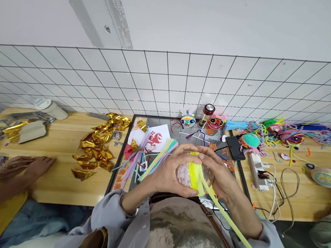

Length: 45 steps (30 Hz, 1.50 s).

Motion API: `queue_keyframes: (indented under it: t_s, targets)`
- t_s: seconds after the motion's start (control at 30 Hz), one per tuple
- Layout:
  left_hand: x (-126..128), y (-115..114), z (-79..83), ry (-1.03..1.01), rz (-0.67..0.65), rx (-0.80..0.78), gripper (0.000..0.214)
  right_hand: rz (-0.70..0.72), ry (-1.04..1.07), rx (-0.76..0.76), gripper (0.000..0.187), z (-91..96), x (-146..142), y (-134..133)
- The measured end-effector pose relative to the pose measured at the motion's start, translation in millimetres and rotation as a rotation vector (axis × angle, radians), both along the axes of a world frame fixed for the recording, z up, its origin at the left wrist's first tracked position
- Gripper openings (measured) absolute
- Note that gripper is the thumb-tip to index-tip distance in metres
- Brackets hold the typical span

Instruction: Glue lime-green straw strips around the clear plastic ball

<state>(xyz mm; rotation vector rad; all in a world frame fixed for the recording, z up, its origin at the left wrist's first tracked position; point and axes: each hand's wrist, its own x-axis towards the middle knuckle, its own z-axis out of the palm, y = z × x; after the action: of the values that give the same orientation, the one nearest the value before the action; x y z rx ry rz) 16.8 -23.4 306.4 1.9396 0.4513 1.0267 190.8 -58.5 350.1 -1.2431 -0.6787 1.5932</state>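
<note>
Close to my body, above the table's near edge, I hold a clear, rounded ball [184, 174] with something pinkish inside. Bright yellow ribbon [194, 172] wraps around its middle. From there a long paler yellow strip [239, 232] trails down to the lower right. My left hand [174, 164] curls around the ball's left side, thumb underneath. On the other side my right hand [216, 171] closes over its top and right, some fingertips hidden. Under and beyond my hands lies a dark gridded mat [155, 119] with a bundle of pastel strips [159, 157] on it.
Crumpled gold foil [98, 142] lies to the left. A glass flask [207, 113] and two decorated animal-like balls stand by the wall. On the right are a phone [235, 148], a power strip [257, 172] with cables, and tangled colourful strips. Other people's hands [39, 166] rest at far left.
</note>
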Motion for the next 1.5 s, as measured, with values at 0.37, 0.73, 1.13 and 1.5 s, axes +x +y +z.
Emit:
queue_keyframes:
  t_s: [0.37,0.73,1.13,1.5]
  targets:
    - [1,4,-2.2,0.051,0.039,-0.129,0.073,-0.048,0.016,-0.055,0.042,-2.0,0,-3]
    - [0,5,2.6,0.093,0.03,-0.135,0.072,0.012,0.009,-0.039,0.051,-0.7,3,-5]
    - [-1,3,5.3,0.128,0.016,-0.109,0.073,0.094,-0.034,0.015,0.06,-4.7,9,-6]
    - [-4,3,12.8,0.128,-0.085,-0.08,0.085,0.058,-0.032,0.015,0.064,-10.6,10,-4]
